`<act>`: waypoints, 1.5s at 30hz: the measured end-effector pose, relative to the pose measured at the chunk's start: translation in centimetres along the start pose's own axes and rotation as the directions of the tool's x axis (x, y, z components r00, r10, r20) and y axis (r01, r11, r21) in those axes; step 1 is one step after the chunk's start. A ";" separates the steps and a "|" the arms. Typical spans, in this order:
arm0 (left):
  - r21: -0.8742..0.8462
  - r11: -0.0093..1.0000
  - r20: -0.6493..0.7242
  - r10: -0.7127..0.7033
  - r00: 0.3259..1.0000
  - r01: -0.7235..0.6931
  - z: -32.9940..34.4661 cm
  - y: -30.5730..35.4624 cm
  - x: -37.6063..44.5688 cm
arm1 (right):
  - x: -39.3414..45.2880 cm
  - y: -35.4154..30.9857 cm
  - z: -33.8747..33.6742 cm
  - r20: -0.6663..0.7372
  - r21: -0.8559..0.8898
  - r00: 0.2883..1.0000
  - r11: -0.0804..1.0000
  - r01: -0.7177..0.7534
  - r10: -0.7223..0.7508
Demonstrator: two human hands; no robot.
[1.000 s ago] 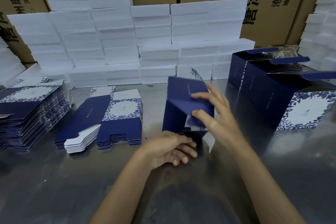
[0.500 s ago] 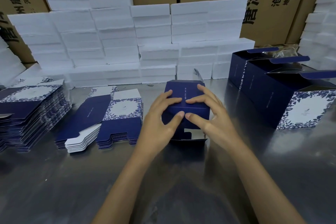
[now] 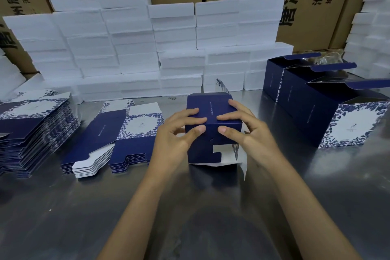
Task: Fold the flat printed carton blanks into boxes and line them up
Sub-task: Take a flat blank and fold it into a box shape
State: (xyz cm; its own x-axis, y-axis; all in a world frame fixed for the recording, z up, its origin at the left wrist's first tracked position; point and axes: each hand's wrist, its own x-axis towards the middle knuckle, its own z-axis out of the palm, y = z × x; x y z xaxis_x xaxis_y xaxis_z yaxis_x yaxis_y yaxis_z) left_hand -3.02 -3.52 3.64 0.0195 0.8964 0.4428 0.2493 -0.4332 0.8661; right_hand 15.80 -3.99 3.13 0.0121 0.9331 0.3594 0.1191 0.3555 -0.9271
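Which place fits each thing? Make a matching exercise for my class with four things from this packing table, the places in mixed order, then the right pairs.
Things:
1. carton being folded
2. finished boxes
3. tall stack of flat blanks
4. white foam blocks

Places:
A. piled along the back of the table
B. lined up at the right
C. at the far left
D. between the left hand and the right hand

Pairs: 1-D, 2-B, 3-C, 4-A
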 end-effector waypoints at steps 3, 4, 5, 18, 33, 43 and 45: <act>0.017 1.000 -0.047 0.026 0.999 -0.025 0.7 0.2 -0.2 | 0.0 0.1 0.0 -0.029 0.027 1.000 1.000 0.002 -0.001; 0.033 0.999 -0.043 0.038 0.998 -0.037 0.8 0.3 -0.2 | 0.0 0.2 0.0 -0.031 0.048 1.000 0.999 -0.001 0.003; 0.037 0.998 -0.023 0.045 0.999 -0.044 0.7 0.3 -0.2 | 0.0 0.3 -0.1 -0.025 0.080 1.000 0.997 -0.010 0.012; 0.422 0.831 0.181 0.316 0.931 -0.364 1.2 -0.3 -0.8 | 0.1 0.7 -0.5 -0.023 0.179 0.995 0.979 -0.094 0.100; 0.634 0.660 0.182 0.379 0.907 -0.403 1.9 -2.4 -0.8 | -0.2 2.6 -1.0 0.321 0.122 0.911 0.943 -0.309 0.258; 0.237 0.970 0.052 -0.077 0.996 0.063 1.1 -3.5 -0.5 | 0.1 4.7 1.6 -0.099 0.030 0.966 0.971 -0.236 0.238; 0.268 0.962 0.050 -0.076 0.996 0.060 1.3 -3.5 -0.6 | 0.1 5.1 2.0 -0.166 0.005 0.964 0.978 -0.210 0.208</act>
State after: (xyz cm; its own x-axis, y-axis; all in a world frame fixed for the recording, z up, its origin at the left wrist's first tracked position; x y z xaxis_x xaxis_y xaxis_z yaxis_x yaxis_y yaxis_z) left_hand -2.63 -2.43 0.06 0.0484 0.9303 0.3635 0.5004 -0.3375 0.7973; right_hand 14.38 -1.97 -1.81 0.2009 0.9646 0.1710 0.1091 0.1514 -0.9824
